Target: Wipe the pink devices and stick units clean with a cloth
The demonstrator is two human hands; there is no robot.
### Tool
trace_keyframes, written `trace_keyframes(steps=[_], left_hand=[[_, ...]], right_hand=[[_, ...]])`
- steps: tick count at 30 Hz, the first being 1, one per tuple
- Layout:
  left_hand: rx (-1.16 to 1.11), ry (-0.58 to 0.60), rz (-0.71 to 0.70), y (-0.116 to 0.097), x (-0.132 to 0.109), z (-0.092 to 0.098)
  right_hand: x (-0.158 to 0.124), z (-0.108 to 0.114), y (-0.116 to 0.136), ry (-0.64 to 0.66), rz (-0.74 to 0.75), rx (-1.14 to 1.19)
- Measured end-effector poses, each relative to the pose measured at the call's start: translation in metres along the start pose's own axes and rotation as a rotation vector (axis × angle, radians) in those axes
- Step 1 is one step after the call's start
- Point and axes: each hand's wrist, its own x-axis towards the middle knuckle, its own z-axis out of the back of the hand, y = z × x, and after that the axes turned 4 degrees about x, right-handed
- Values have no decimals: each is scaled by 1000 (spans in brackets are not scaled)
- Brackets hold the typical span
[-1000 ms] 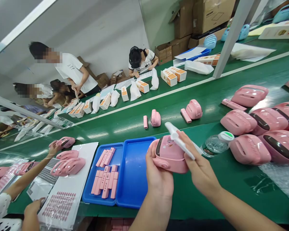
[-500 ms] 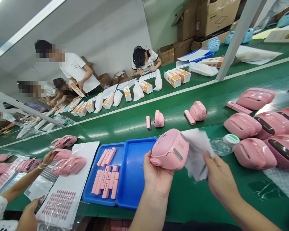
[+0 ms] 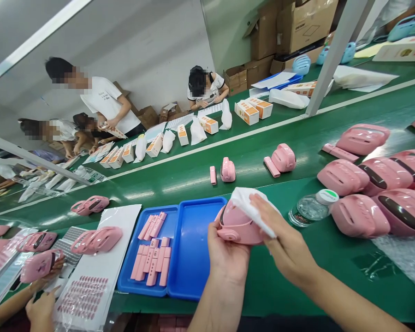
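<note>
My left hand (image 3: 226, 253) grips a pink plastic device (image 3: 238, 225) from below, just above the green table edge. My right hand (image 3: 283, 242) presses a white cloth (image 3: 252, 208) onto the device's top, fingers closed on the cloth. A blue double tray (image 3: 190, 249) lies to the left; its left half holds several pink strips (image 3: 152, 258), its right half is bare. A clear bottle with a white cap (image 3: 311, 208) lies on its side just right of my hands.
Several pink devices (image 3: 373, 184) crowd the right side. On the green belt (image 3: 193, 175) sit two pink devices with strips (image 3: 278, 159). A co-worker's hands (image 3: 41, 309) hold a pink device at lower left beside a white sheet (image 3: 90, 276). People pack orange boxes (image 3: 249, 110) across the belt.
My left hand turned the pink device over and back. My right hand drew the cloth away, then brought it down onto the device's top. The co-worker at left picked up a pink device.
</note>
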Motion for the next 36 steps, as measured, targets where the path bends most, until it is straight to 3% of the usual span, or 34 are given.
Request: trace_keyframes(steps=[2,3,8,10,13,14,18,20,22,24,26,28,33,36], left_hand=[[-71,-89,12,0,0,-1],[-102,-84,40,-1,-1,-1],[-90,63,167,-4,-9,-4],[-102,26,88,-3,-10,-5],[-97,-86,-10,-1,-9,-6],[-93,-84,-15,-1,-9,-6],[-57,142,123,-3,-11,-7],[-45,178,145,-5,-12,-7],[-55,71,66,-7,-12,-8],[-73,-65,-27,-9,-13,-9],[-64,-100,-59,-11,-16,-9],[-41,-74,-70,-11,-21,-11],[35,-17,-107,-9,-36,-19],[100,36,-152,-7,-41,-21]], right_hand=[[0,-1,2,-51,-102,61],[-1,-2,5,-48,-76,45],[-3,-3,13,102,284,-195],[0,1,8,59,181,-112],[4,4,3,-47,-100,33],[5,3,4,-61,-117,34],[-2,-4,18,40,187,-164],[-6,0,19,92,257,-231],[-8,13,11,33,134,-212],[-6,32,-2,-99,-88,-196],[0,51,-12,-186,-258,-240],[6,64,-12,-168,-336,-255],[12,69,26,65,-163,-138],[10,64,46,81,-131,-120]])
